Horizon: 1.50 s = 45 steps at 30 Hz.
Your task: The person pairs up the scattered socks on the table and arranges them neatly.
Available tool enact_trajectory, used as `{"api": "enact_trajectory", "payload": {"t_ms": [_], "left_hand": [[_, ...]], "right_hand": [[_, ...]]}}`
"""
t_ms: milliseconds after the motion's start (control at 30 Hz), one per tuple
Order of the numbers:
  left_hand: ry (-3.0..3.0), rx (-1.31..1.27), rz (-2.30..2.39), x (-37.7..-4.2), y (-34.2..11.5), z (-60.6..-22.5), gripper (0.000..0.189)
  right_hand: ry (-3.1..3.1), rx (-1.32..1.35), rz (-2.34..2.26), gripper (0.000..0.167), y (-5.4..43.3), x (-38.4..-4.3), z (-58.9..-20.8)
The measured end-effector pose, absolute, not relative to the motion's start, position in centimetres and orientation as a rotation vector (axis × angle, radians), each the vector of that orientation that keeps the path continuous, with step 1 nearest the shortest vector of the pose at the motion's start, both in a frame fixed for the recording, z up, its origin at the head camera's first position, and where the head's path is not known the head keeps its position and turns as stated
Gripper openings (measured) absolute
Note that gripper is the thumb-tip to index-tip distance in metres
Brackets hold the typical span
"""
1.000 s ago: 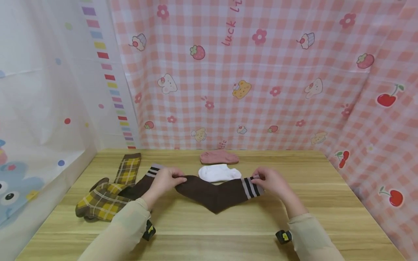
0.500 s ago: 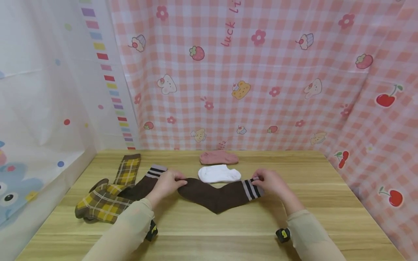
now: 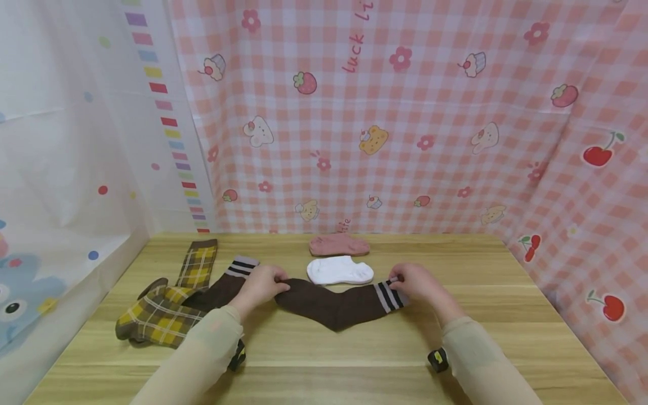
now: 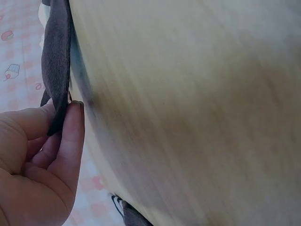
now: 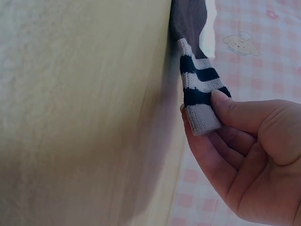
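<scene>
A dark brown sock (image 3: 324, 306) with a grey-and-black striped cuff stretches between both hands, its heel pointing toward the person. My left hand (image 3: 260, 288) pinches the toe end between thumb and finger; the left wrist view shows the dark fabric (image 4: 57, 70) caught there. At the cuff, my right hand (image 3: 417, 284) pinches the striped band (image 5: 200, 94) between thumb and index finger. Just behind the held sock lies a white ankle sock (image 3: 340, 270), with a pink sock (image 3: 339, 244) farther back.
Yellow-and-brown plaid socks (image 3: 162, 315) lie in a loose heap on the left. Beside them a second brown sock with a striped cuff (image 3: 242, 266) is partly hidden by the left arm. The wooden table (image 3: 324, 377) meets a pink checked curtain (image 3: 324, 140) at its back edge.
The left hand and the toe end have shifted slightly right and toward the person. The right hand has hardly moved; both hands keep their pinch on the brown sock.
</scene>
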<state>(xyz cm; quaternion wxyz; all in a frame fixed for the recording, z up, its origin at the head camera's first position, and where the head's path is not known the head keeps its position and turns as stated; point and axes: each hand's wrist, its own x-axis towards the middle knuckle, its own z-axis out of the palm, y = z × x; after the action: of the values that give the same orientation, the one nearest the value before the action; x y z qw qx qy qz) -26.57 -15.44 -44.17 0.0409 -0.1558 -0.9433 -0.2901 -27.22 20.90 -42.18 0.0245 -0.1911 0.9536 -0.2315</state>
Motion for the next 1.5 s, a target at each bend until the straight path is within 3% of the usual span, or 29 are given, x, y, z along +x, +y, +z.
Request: {"api": "enact_trajectory", "payload": {"t_ms": [1033, 1500], "left_hand": [[-2.896, -0.676, -0.725, -27.25, -16.15, -44.20, 0.012], [-2.913, -0.429, -0.963, -27.60, -16.11, -44.80, 0.005]], "right_hand": [[2.968, -0.821, -0.621, 0.013, 21.59, -27.92, -42.96], [2.942, -0.746, -0.622, 0.010, 21.45, -28.03, -43.02]]}}
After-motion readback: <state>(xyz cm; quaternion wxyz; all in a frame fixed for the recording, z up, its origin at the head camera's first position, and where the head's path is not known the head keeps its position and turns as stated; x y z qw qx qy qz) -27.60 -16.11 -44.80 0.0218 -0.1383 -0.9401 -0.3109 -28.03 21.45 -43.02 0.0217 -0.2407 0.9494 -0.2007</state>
